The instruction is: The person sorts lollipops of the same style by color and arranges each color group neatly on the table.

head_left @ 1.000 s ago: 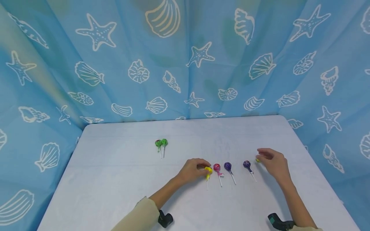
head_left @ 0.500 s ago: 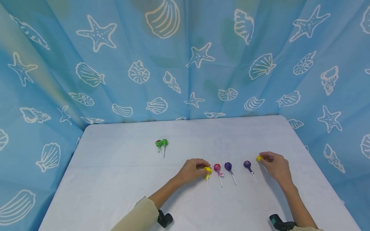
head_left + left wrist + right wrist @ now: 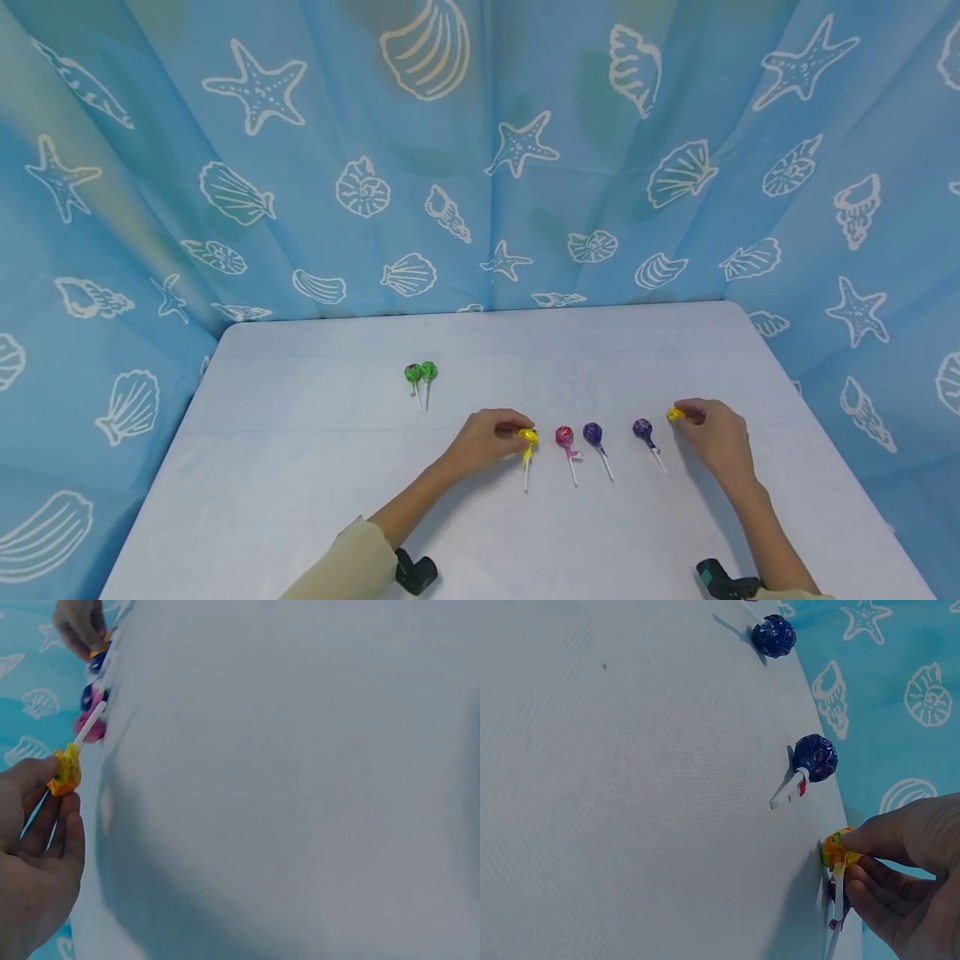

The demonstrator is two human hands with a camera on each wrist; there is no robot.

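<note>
My left hand (image 3: 483,442) pinches a yellow-wrapped lollipop (image 3: 66,771) by its candy head between thumb and fingers, its white stick (image 3: 90,724) pointing away from the palm. On the right, my right hand (image 3: 716,437) pinches another yellow lollipop (image 3: 838,849) by the head. Partly hidden behind that one, a dark pinkish-purple lollipop (image 3: 836,924) shows in the right wrist view. Between the hands lie a pink lollipop (image 3: 564,437) and two purple lollipops, one beside the pink (image 3: 592,433) and one nearer my right hand (image 3: 642,428).
Two green lollipops (image 3: 420,372) lie side by side farther back, left of centre. A white cloth covers the table (image 3: 300,467). Behind it hangs a blue curtain (image 3: 450,167) with white shells and starfish. Dark devices (image 3: 416,573) are worn on both wrists.
My left hand has moved slightly left with its yellow lollipop, away from the pink one. My right hand has shifted slightly toward me, and its yellow lollipop shows more.
</note>
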